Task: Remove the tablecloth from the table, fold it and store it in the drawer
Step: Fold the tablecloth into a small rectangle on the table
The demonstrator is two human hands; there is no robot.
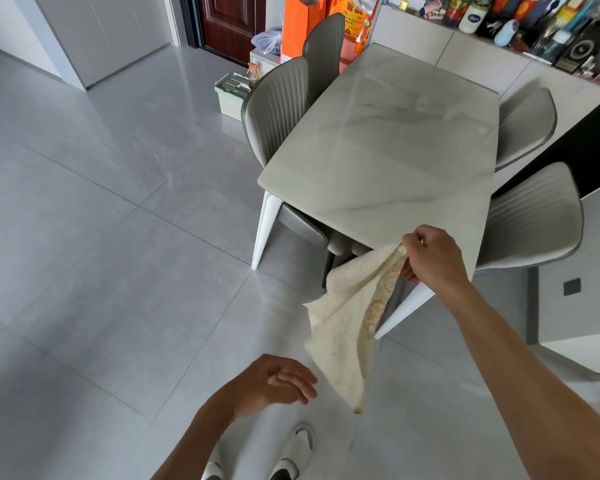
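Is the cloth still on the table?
No. The cloth hangs from the right hand, and the table is bare.

The right hand [433, 258] hides the tablecloth [343, 323] top, its grip unclear; shoes [291, 452] are cut off below.

Cream tablecloth [340, 327], textured weave, with a gold-tan ornate pattern on the inner face; pale marble tabletop [388, 157] with grey veining on white legs [265, 230]. Grey ribbed chairs [278, 105], light grey glossy floor tiles [101, 220], white shoes [295, 452] with dark trim. Dark red-brown panelled door [231, 22], orange bags [298, 26] with yellow-and-red print, pale green bin [231, 95].
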